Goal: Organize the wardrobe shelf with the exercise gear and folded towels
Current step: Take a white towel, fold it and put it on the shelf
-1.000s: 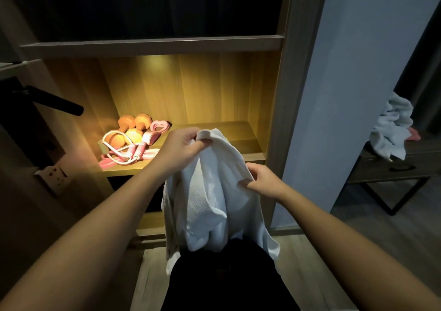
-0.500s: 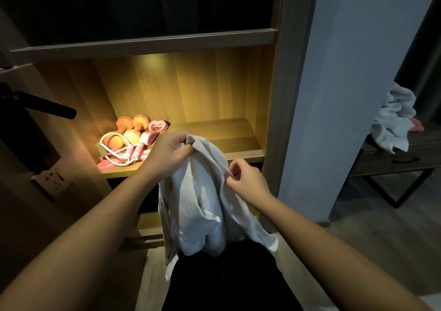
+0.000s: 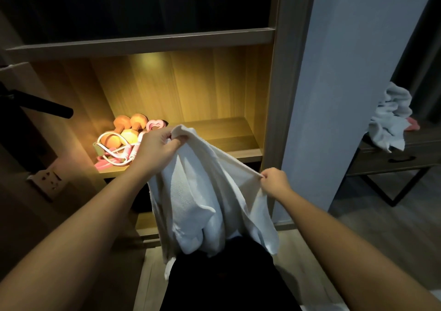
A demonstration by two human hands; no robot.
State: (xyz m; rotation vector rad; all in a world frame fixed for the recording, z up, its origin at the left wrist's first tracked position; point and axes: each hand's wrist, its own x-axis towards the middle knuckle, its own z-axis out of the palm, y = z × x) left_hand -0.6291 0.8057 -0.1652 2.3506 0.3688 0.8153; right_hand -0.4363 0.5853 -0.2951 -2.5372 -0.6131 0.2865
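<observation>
A white towel [image 3: 202, 203] hangs unfolded in front of the lit wardrobe shelf [image 3: 229, 141]. My left hand [image 3: 156, 148] grips its top corner at shelf height. My right hand [image 3: 274, 181] pinches another edge lower and to the right, stretching the cloth between the two hands. On the shelf's left side lie orange dumbbells [image 3: 128, 127], a pink-and-white jump rope [image 3: 117, 153] and a pink heart-shaped grip [image 3: 155, 124]. The right half of the shelf board is bare wood.
More crumpled white towels [image 3: 389, 119] lie on a dark side table [image 3: 405, 158] at the right, beside a pink item. A grey wall panel [image 3: 334, 96] stands between wardrobe and table. A black handle [image 3: 45, 107] juts out at the left. Wooden floor below.
My right hand has slid along the towel's edge, down and to the right, pulling the cloth open. My left hand keeps its hold on the top corner.
</observation>
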